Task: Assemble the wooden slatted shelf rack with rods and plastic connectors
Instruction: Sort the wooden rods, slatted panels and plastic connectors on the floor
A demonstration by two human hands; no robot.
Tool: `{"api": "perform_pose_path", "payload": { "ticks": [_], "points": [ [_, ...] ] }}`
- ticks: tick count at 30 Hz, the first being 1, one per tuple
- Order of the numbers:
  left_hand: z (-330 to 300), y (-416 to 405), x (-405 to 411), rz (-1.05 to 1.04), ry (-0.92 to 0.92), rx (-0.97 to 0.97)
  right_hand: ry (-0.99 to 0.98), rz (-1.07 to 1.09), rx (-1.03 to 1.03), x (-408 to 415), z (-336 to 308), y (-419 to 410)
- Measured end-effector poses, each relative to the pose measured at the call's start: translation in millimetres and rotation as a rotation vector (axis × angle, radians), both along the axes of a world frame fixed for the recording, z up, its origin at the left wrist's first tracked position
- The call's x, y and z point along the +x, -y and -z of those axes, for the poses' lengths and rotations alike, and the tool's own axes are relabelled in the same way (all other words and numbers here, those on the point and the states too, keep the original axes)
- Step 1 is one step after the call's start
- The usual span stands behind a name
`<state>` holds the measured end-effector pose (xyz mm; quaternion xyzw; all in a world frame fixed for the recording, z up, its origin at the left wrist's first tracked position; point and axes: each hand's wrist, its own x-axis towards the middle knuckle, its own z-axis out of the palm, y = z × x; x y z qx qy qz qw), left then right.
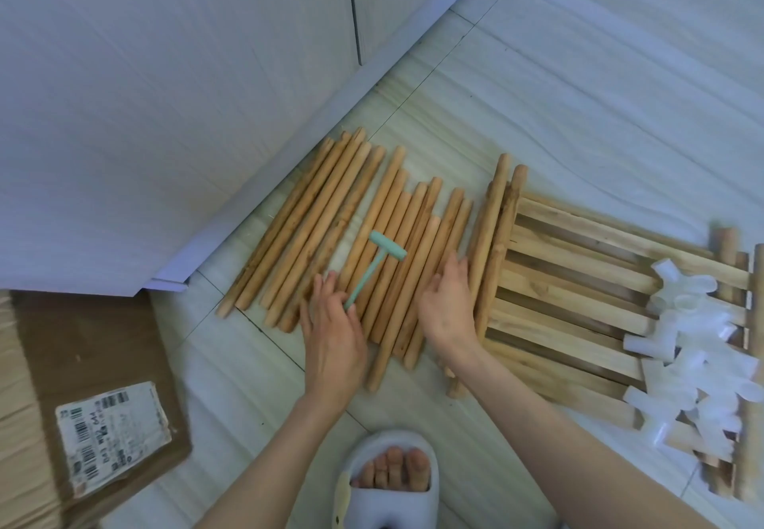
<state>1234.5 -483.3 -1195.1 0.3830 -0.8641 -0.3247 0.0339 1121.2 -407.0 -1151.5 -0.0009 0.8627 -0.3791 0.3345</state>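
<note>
Several wooden rods (330,231) lie side by side on the tiled floor, slanting up to the right. A small teal plastic mallet (378,262) lies on top of them. My left hand (330,334) pinches the end of the mallet's handle, fingers resting on the rods. My right hand (448,305) lies flat on the rods at the right of the bunch, fingers straight. Wooden slatted panels (570,280) lie stacked to the right. A heap of translucent white plastic connectors (694,355) sits on the panels' right end.
A white cabinet (165,115) stands at the left and back, its base close to the rods. A cardboard box (82,396) with a shipping label lies at the lower left. My foot in a pale slipper (388,483) is at the bottom centre.
</note>
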Motion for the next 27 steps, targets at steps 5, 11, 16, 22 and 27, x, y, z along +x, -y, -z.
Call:
{"api": "perform_pose_path", "payload": {
  "ticks": [5,11,16,22,27],
  "points": [
    [-15,-8,1,0.070,-0.093,0.255,0.165,0.056,0.035,-5,-4,2],
    [-1,-20,3,0.198,-0.045,0.365,0.258,0.241,-0.047,-18,-11,-2],
    [-4,-3,4,0.306,-0.062,0.254,0.218,0.152,-0.012,-8,-10,-13],
    [-9,-3,17,0.184,-0.077,0.389,0.160,-0.011,0.112,7,-5,-11],
    [-1,-14,19,0.148,-0.080,0.523,0.134,0.072,0.060,-1,-7,0]
  ]
}}
